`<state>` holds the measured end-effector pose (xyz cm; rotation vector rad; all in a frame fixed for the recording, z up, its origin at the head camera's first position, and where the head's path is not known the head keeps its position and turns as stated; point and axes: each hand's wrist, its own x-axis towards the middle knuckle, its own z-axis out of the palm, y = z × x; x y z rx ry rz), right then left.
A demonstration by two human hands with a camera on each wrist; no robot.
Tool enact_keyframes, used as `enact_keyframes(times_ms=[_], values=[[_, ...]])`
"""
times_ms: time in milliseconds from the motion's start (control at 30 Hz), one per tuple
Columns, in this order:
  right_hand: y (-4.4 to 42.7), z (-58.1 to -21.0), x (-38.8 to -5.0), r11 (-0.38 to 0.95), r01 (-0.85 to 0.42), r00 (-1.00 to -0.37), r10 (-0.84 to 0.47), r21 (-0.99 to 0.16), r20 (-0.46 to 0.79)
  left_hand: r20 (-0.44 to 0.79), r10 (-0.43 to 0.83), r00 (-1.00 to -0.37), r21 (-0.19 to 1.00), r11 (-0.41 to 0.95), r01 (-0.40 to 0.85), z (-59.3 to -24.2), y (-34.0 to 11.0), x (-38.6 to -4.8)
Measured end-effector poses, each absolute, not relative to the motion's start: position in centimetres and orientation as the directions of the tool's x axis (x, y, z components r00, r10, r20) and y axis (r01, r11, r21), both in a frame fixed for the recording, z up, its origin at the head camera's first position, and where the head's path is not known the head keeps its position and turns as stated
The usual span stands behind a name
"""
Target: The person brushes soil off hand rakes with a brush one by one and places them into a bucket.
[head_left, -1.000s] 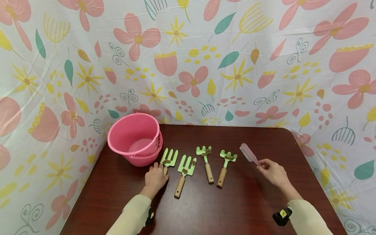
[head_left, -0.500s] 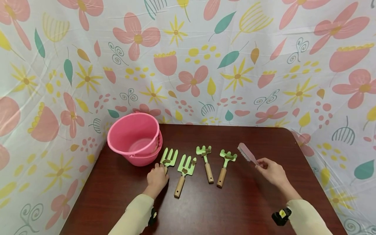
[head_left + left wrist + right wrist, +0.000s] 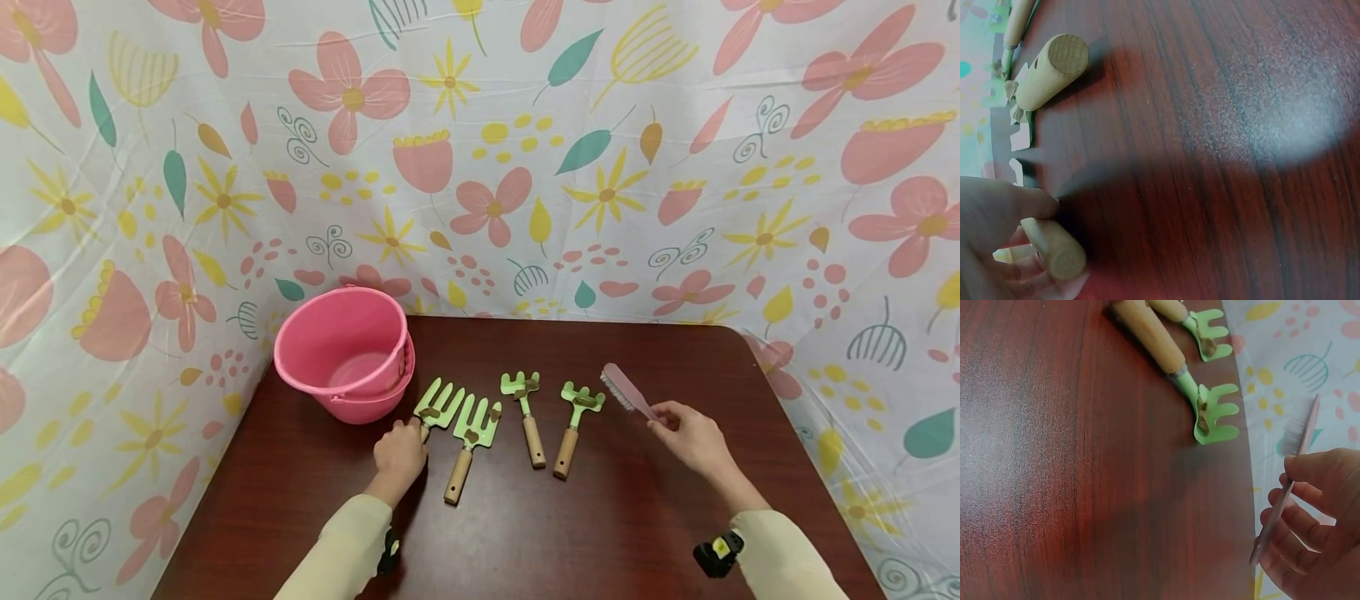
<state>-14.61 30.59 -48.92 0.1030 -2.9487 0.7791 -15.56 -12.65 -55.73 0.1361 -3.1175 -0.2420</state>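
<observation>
My left hand (image 3: 400, 460) grips the wooden handle (image 3: 1060, 250) of a green garden fork (image 3: 438, 403), the leftmost tool on the table, with a brown smudge on its tines. In my right hand (image 3: 696, 440) is a pink brush (image 3: 628, 390) with white bristles, pinched by its handle above the table. The right wrist view shows thumb and fingers around the brush (image 3: 1285, 499). Beside the held fork lies a second green fork (image 3: 475, 425). Further right are two small green hand rakes, one (image 3: 528, 417) left of the other (image 3: 576, 429). All carry brown bits.
Pink buckets (image 3: 341, 354), seemingly nested, stand at the table's back left, close to the held fork. A dark wooden table (image 3: 570, 542) lies under everything. Behind and beside it hangs a flower-printed cloth (image 3: 495, 100).
My left hand has turned the gripped fork, so its tines lean further right toward the second fork. The brush in my right hand has shifted slightly left, toward the rakes.
</observation>
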Motion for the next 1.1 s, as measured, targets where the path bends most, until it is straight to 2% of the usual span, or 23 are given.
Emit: enact_keyframes(times_ms=[267,533,1100], values=[[30.1,-48.3,-14.7,0.860,-0.142,-0.987,-0.086,-0.490,0.135,-0.027,-0.098,-0.995,0.192,0.976,-0.101,-55.5,-12.8,-15.7],[29.7,-47.9,-14.6,0.860,-0.176,-0.981,-0.112,-0.479,0.161,-0.019,-0.090,-0.996,0.180,0.979,-0.092,-55.4,-13.0,-15.6],[29.6,-47.8,-14.3,0.871,-0.188,-0.976,-0.114,-0.454,0.186,0.088,-0.102,-0.991,0.178,0.980,-0.085,-55.7,-13.4,-15.8]])
